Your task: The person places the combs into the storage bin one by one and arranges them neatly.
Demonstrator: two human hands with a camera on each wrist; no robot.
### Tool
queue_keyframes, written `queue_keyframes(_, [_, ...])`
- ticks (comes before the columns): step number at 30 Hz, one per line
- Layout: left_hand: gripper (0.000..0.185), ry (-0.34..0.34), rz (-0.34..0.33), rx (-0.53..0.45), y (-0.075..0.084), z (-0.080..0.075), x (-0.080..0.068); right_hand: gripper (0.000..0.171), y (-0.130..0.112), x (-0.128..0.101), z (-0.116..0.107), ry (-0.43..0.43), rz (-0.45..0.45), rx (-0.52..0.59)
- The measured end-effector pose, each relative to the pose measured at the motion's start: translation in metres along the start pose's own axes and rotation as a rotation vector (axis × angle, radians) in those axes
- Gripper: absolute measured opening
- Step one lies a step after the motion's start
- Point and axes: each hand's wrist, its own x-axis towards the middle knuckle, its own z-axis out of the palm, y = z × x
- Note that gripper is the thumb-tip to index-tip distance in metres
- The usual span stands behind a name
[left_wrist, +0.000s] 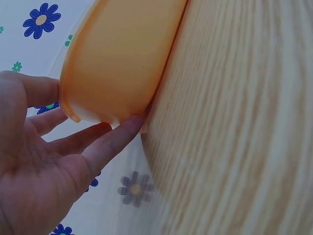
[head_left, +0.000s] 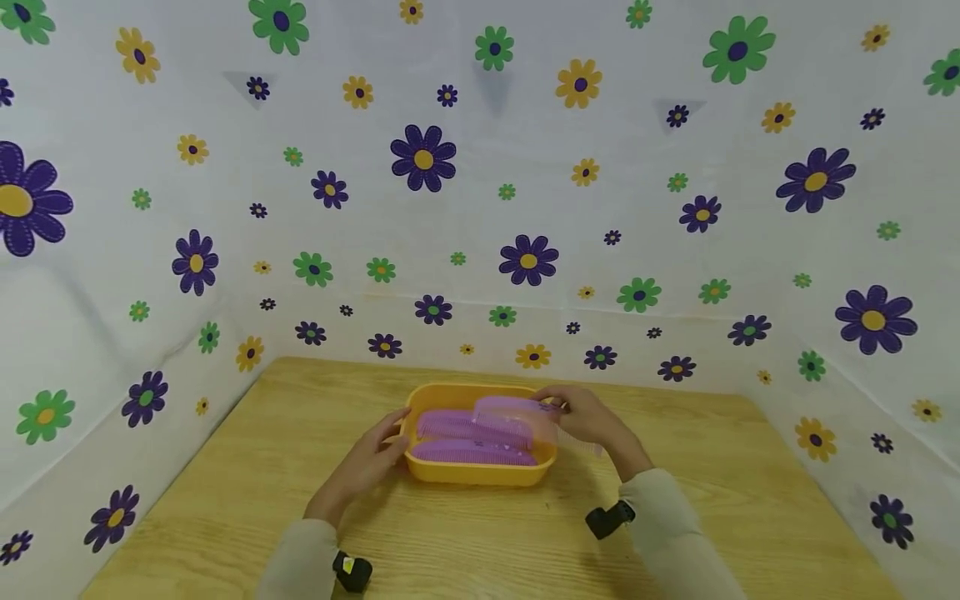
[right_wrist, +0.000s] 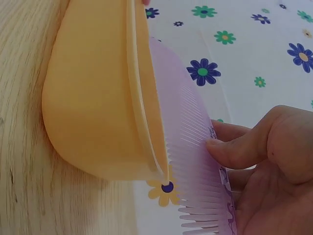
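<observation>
A yellow plastic basin [head_left: 480, 475] stands on the wooden table with purple combs [head_left: 472, 452] lying lengthwise inside. My left hand [head_left: 367, 462] is at the basin's left end. In the left wrist view, its thumb touches the rim and its spread, fairly straight fingers rest against the outer wall. My right hand [head_left: 588, 414] pinches a translucent pale purple comb [right_wrist: 183, 112] by its spine, between thumb and fingers. This comb slants across the basin's right rim, teeth toward the basin. Part of it is hidden behind the rim in the right wrist view.
The wooden table [head_left: 300, 450] extends around the basin on all sides. White sheeting [head_left: 465, 225] with printed flowers encloses the table at the back and both sides. A small black device [head_left: 610, 519] sits at the right wrist, another [head_left: 352, 572] at the left.
</observation>
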Motion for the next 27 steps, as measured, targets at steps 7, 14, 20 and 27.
queue_keyframes(7, [0.054,0.002,-0.008,-0.006,0.001,0.001,0.000,0.051,-0.005,0.008,0.009,-0.023,0.023,0.041])
queue_keyframes(14, [0.054,0.004,-0.016,-0.007,0.003,0.002,0.000,0.048,-0.011,0.015,0.015,-0.035,0.007,0.036])
queue_keyframes(20, [0.054,-0.007,-0.008,-0.035,0.005,0.001,-0.001,0.046,-0.015,0.021,0.023,-0.059,0.003,0.064])
queue_keyframes(27, [0.054,-0.010,-0.005,-0.041,0.003,0.002,0.000,0.045,-0.019,0.026,0.029,-0.062,-0.014,0.058])
